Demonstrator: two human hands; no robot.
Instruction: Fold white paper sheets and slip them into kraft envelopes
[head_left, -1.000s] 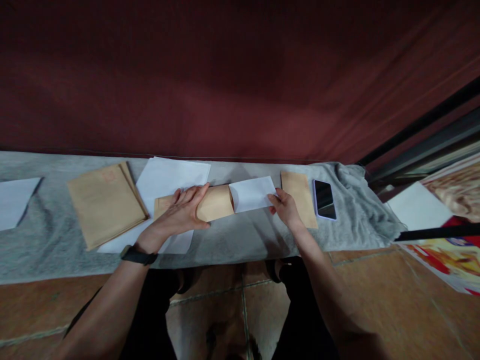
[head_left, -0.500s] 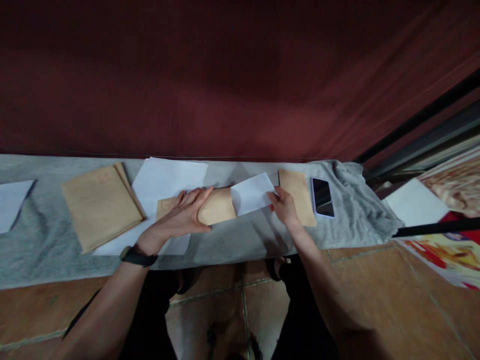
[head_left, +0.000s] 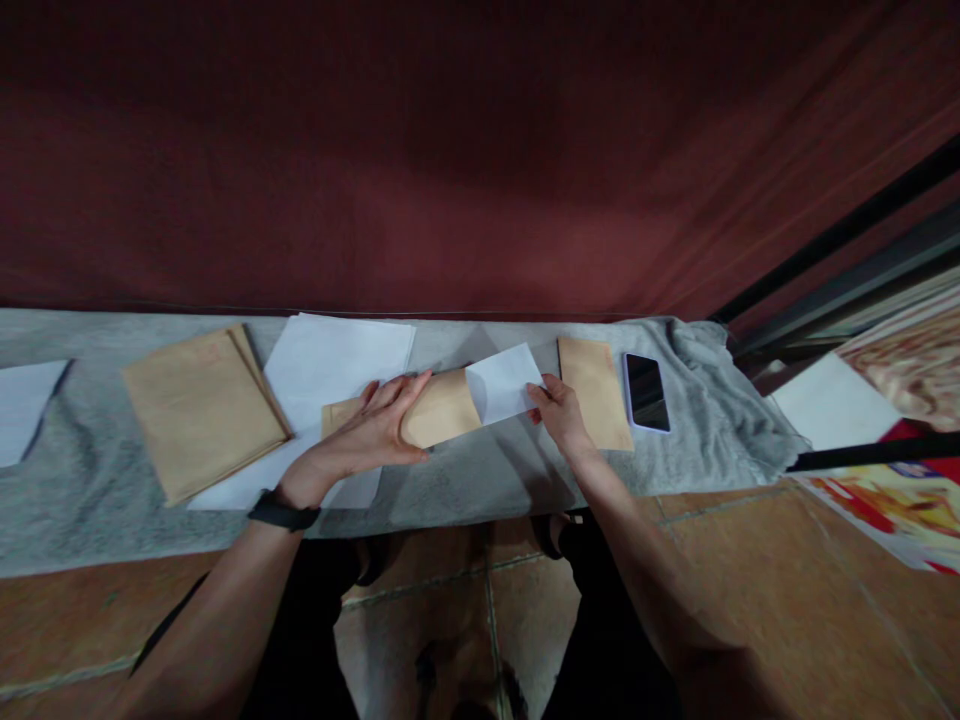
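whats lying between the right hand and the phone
In the head view, a brown envelope lies on the gray cloth between the right hand and the phone.

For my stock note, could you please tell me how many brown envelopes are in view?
4 at least: one envelope under the left hand, another beside the phone, two in the stack, which may hide more.

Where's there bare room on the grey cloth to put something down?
Grey cloth shows between the far-left paper and brown stack, and, wrinkled, right of the phone. The middle's crowded: left hand across brown envelope, right hand pinching white paper.
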